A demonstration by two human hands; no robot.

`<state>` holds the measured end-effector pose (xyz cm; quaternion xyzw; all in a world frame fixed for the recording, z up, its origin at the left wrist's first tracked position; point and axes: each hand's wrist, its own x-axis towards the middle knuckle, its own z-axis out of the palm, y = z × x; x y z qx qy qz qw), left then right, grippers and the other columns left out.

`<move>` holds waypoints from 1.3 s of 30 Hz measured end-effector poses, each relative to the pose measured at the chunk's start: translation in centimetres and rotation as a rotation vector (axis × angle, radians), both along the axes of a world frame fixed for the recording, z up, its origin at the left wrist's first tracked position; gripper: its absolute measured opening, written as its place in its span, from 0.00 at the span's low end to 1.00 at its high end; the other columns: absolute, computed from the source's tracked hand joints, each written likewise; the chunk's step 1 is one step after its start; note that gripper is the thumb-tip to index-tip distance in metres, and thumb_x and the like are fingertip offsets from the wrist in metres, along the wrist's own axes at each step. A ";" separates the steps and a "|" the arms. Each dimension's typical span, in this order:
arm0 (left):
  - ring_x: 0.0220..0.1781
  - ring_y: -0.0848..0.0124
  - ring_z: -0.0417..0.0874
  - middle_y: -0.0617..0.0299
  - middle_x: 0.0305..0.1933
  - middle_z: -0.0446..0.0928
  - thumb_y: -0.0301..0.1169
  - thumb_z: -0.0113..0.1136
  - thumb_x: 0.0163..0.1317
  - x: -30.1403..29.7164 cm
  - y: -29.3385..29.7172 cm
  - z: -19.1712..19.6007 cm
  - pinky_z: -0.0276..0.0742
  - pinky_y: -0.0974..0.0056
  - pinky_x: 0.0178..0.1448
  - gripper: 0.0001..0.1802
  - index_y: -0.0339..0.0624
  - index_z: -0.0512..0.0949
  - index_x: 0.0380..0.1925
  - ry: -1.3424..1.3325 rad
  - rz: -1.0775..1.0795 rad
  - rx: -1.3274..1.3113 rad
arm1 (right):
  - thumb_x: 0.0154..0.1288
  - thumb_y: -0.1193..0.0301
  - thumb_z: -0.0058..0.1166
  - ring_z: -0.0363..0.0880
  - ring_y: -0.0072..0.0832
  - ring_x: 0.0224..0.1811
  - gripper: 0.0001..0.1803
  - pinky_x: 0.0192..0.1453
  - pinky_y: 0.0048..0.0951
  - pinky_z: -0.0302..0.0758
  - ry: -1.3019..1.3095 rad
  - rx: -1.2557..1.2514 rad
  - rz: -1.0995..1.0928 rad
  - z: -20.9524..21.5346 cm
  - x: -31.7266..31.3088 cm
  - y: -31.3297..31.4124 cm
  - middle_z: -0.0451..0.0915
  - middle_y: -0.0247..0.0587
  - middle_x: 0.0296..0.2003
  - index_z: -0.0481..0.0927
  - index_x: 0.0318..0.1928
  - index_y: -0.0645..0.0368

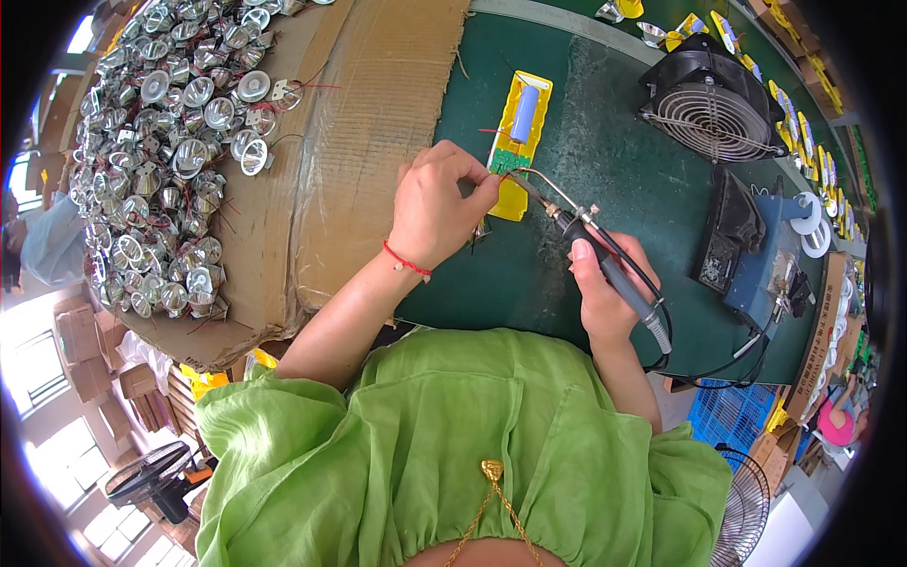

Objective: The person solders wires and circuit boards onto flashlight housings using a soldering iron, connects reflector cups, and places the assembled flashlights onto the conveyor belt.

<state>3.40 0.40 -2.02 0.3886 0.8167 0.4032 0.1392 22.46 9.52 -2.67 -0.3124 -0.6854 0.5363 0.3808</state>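
- The left forearm is angled up and inward from the lower left, and the left hand (439, 208) is arched, knuckles raised
- Its thumb and forefinger are pinched together at the green board (510, 163); whether anything is gripped between them cannot be told
- By the right hand (612, 293), the soldering iron (619, 280) is held around its handle, thumb laid along it, tip pointed up and left, close to the pinched fingers
- The yellow casing (513, 202), with blue cell (524, 115) and board inside, is set on the green table (605, 142), between cardboard (368, 123) and black fan (713, 118)
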 end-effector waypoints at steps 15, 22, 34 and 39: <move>0.26 0.66 0.80 0.60 0.27 0.80 0.35 0.67 0.54 -1.0 0.0 0.5 0.72 0.61 0.35 0.10 0.39 0.83 0.27 -0.109 0.034 0.086 | 0.62 0.78 0.60 0.81 0.23 0.28 0.11 0.34 0.21 0.79 0.108 -0.121 -0.109 -0.6 1.6 0.5 0.82 0.45 0.28 0.77 0.43 0.70; 0.26 0.57 0.84 0.55 0.23 0.82 0.37 0.65 0.51 -4.0 0.7 1.5 0.79 0.59 0.34 0.09 0.44 0.85 0.25 -0.033 -0.290 -0.278 | 0.62 0.77 0.60 0.79 0.22 0.28 0.12 0.34 0.22 0.78 0.072 -0.148 -0.177 -1.2 1.9 1.8 0.81 0.43 0.28 0.77 0.44 0.69; 0.61 0.55 0.74 0.49 0.65 0.68 0.48 0.69 0.48 -20.1 24.5 1.5 0.69 0.59 0.65 0.32 0.52 0.76 0.55 0.385 0.103 -0.214 | 0.55 0.75 0.67 0.76 0.17 0.26 0.13 0.32 0.20 0.73 -0.035 -0.145 -0.210 -2.6 1.8 2.2 0.80 0.34 0.26 0.80 0.40 0.65; 0.57 0.46 0.75 0.52 0.70 0.61 0.36 0.63 0.50 -20.2 23.2 -0.6 0.72 0.52 0.63 0.25 0.66 0.80 0.52 0.531 -0.215 -0.035 | 0.55 0.75 0.66 0.76 0.17 0.26 0.12 0.32 0.20 0.73 -0.047 -0.165 -0.207 -2.5 1.9 2.4 0.80 0.35 0.26 0.80 0.39 0.66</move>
